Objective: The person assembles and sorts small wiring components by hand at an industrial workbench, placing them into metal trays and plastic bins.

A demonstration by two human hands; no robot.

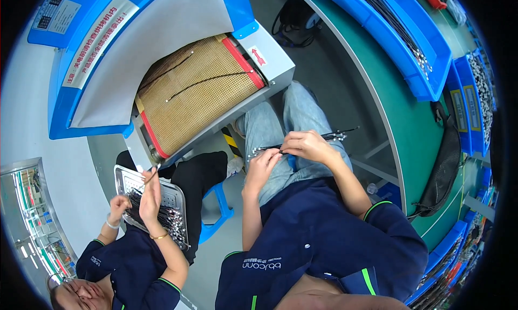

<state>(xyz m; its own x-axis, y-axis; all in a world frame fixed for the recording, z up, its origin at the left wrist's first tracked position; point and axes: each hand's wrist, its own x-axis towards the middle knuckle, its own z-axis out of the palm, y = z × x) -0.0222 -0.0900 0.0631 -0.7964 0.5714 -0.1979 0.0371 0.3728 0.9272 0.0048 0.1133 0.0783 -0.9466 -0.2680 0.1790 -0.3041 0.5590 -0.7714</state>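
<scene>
Over my lap lies a bundle of short black cables (pixel 330 136) with pale connector ends, sticking out on both sides of my hands. My left hand (pixel 262 169) is closed at the bundle's left part, thumb and fingertips pinching a black cable. Right beside it, my right hand (pixel 308 147) is closed too, its fingertips meeting the left ones at the cable while the bundle passes beneath its fingers. Which single cable each hand pinches is partly hidden by the fingers.
Ahead, a mesh conveyor belt (pixel 199 91) carries several black cables out of a blue-framed machine (pixel 54 116). At left a co-worker holds a cable above a metal tray (pixel 184 224) of cables. A green table (pixel 402 143) at right bears blue bins (pixel 431 91) and a black pouch (pixel 441 167).
</scene>
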